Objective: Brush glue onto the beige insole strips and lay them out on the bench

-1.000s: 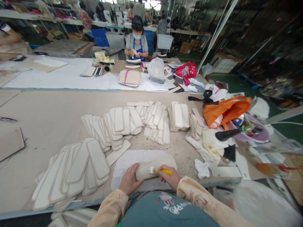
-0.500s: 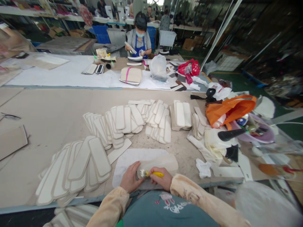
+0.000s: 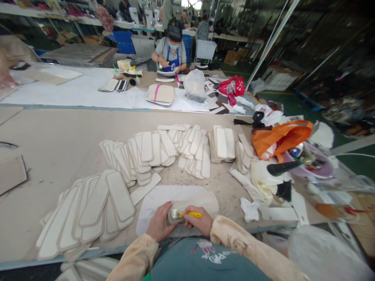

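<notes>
A long pale panel (image 3: 206, 201) with rounded ends lies on a white sheet (image 3: 150, 197) at the front of the table. My left hand (image 3: 159, 222) grips its left end, thumb on the near side and fingers on the far side. In my right hand (image 3: 202, 220) is a brush (image 3: 193, 214) with a yellow handle. Its whitish bristles touch or hover just over the panel's left part; I cannot tell which. To the left, a fanned pile of similar pale panels (image 3: 93, 208) reaches the table's front edge.
Behind the sheet lie more piles of pale pieces (image 3: 149, 146). At right are a crumpled tissue (image 3: 249, 209), a dark cone-shaped thing (image 3: 281, 168), an orange bag (image 3: 281, 138) and a purple basin (image 3: 328, 173). Across the table a co-worker (image 3: 172, 50) sits.
The brush has shifted very slightly along the left part of the panel. My view has drifted a little. Across the table, the co-worker has lowered a pale piece and now holds something yellow.
</notes>
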`<state>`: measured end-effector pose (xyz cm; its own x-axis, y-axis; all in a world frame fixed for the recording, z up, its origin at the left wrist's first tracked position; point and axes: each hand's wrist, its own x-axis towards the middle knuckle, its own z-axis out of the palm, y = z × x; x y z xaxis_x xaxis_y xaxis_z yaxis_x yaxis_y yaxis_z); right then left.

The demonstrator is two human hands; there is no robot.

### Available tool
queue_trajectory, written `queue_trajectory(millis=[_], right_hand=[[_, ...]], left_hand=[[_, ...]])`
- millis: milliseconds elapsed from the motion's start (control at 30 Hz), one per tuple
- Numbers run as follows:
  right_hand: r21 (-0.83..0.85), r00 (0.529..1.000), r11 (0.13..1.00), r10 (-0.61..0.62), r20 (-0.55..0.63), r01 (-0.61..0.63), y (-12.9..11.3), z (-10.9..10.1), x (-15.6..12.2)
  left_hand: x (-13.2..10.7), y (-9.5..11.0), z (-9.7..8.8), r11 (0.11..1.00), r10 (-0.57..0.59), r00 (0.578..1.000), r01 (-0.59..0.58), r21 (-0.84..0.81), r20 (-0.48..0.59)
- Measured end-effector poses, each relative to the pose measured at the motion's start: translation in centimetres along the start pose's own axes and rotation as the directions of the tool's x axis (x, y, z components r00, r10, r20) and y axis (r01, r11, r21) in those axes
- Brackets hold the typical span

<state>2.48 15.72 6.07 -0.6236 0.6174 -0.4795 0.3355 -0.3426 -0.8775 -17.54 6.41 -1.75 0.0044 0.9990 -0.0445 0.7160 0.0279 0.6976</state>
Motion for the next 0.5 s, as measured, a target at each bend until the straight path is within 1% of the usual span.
queue_trajectory(millis=[67, 133, 200, 267, 367, 433, 500], right_hand=[[-0.006, 0.999, 1.000, 0.018, -0.041, -0.018, 0.3, 0.3, 0.7], [-0.011, 0.991, 0.999, 0.032, -0.132, -0.034, 0.7, -0.7, 0.8], [-0.010, 0.972, 0.999, 0.041, -0.232, -0.045, 1.2, -2.7, 0.3], [-0.026, 0.942, 0.998, 0.049, -0.331, -0.061, 1.5, -5.3, -0.8], [-0.139, 0.889, 0.985, 0.029, -0.457, -0.103, 1.7, -9.2, -3.0], [-0.260, 0.852, 0.957, -0.028, -0.522, -0.127, 1.6, -10.9, -4.5], [-0.401, 0.829, 0.908, -0.128, -0.544, -0.123, 1.5, -11.7, -5.5]], left_hand=[[0.0, 0.0, 0.0, 1.000, -0.001, 1.000, 0.001, 0.011, 0.005], [0.0, 0.0, 0.0, 1.000, -0.003, 1.000, 0.003, 0.025, -0.002], [0.0, 0.0, 0.1, 0.999, -0.006, 1.000, 0.007, 0.036, -0.018], [0.1, 0.0, 0.2, 0.999, -0.005, 0.999, 0.007, 0.043, -0.035], [0.1, 0.0, 0.2, 0.998, -0.004, 0.999, 0.006, 0.058, -0.039], [0.2, -0.1, 0.2, 0.998, -0.003, 0.999, 0.006, 0.069, -0.034], [0.2, -0.2, 0.2, 0.997, -0.001, 1.000, 0.003, 0.074, -0.029]])
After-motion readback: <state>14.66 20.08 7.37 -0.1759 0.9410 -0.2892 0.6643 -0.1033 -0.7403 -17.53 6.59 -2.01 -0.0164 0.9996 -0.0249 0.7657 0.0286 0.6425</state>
